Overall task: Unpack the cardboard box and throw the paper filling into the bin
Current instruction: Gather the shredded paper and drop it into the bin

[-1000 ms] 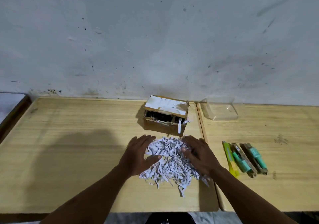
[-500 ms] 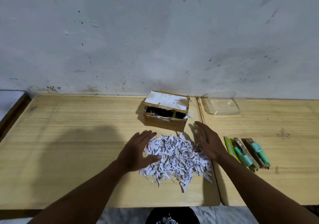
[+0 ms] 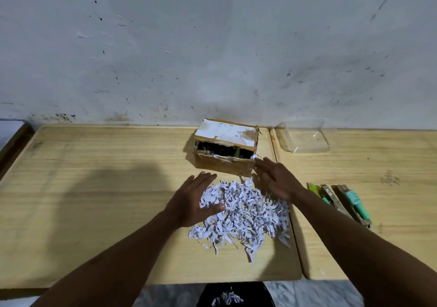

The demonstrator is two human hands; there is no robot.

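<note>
Left hand (image 3: 196,202) flat, fingers straight, pressing shredded paper pile (image 3: 246,214); right hand (image 3: 276,180) spread, empty, beyond pile beside cardboard box (image 3: 224,149).

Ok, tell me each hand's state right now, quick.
Left hand: open, fingers straight, resting against the shredded paper pile, gripping nothing.
Right hand: open, fingers straight, by the cardboard box near corner, holding nothing.
</note>
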